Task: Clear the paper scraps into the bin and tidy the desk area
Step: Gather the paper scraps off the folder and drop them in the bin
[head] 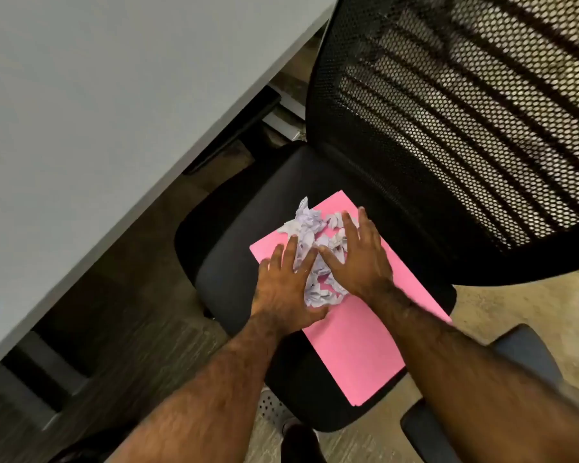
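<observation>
Paper scraps [318,248] on pink sheet [355,345], chair seat [234,262], beside desk [81,128].

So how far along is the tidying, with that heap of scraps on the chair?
Done: the torn white paper scraps look gathered into one heap on a pink sheet lying on the black office chair seat. In hand: the left hand and right hand press in on the heap from both sides. Left: nothing is binned yet; no bin is in view.
</observation>
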Available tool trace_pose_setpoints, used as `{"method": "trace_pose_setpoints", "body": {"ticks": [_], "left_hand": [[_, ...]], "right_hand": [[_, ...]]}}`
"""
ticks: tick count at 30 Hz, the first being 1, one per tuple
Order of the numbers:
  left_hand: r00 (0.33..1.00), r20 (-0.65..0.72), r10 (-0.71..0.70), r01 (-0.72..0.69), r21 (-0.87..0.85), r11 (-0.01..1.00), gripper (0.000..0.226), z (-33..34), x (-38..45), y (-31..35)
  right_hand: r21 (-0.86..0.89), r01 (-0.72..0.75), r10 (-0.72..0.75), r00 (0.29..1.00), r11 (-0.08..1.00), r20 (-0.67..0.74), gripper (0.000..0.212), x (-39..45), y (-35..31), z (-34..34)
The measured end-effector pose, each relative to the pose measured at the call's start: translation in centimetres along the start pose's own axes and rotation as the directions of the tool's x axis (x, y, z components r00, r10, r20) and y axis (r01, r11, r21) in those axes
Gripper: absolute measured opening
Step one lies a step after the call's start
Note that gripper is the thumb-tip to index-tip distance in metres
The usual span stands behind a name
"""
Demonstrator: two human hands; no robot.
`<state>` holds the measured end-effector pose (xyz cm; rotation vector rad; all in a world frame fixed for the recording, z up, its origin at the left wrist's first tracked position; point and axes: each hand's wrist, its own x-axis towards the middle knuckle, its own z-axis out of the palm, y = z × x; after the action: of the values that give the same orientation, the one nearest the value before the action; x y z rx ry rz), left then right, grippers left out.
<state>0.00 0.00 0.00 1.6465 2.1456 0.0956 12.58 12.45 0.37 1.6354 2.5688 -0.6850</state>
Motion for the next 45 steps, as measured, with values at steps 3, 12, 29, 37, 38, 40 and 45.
{"method": "trace_pose_setpoints", "body": {"ticks": [3,12,29,37,38,40,45], "left_hand": [[0.999,-0.032,-0.012,0.012,0.022,1.0,0.1,0.9,0.9,0.0],[0.979,-0.2,-0.024,0.038,0.066,0.997,0.061,2.9,2.5,0.3],[0.988,-0.155,0.002,-0.024,-0.142,0.99,0.026,2.1,4.5,-0.8],[0.944,-0.329,-0.035,-0.065,-0.286,0.956,0.017,0.6,3.4,0.6],[0.937,-0.346,-0.044,-0.067,-0.302,0.951,0.016,0.4,3.3,0.6],[0.922,-0.38,-0.072,-0.067,-0.34,0.938,0.016,0.0,2.9,0.7],[0.862,-0.479,-0.168,-0.086,-0.464,0.881,0.018,-0.7,1.8,1.0]], "right_hand": [[-0.083,0.128,-0.128,0.992,0.988,0.001,0.084,2.0,0.1,0.8],[-0.226,0.211,-0.224,0.974,0.951,-0.034,0.051,3.7,1.0,2.3],[-0.335,0.276,-0.306,0.951,0.901,-0.04,0.03,5.0,2.5,2.9],[-0.23,0.263,-0.298,0.945,0.937,-0.134,0.013,4.4,2.2,2.7],[-0.207,0.239,-0.271,0.951,0.949,-0.147,0.013,4.5,2.1,2.5],[-0.128,0.156,-0.18,0.963,0.98,-0.203,0.012,4.5,2.1,2.0],[0.217,-0.1,0.184,0.89,0.971,-0.417,0.013,3.6,1.6,0.0]]}}
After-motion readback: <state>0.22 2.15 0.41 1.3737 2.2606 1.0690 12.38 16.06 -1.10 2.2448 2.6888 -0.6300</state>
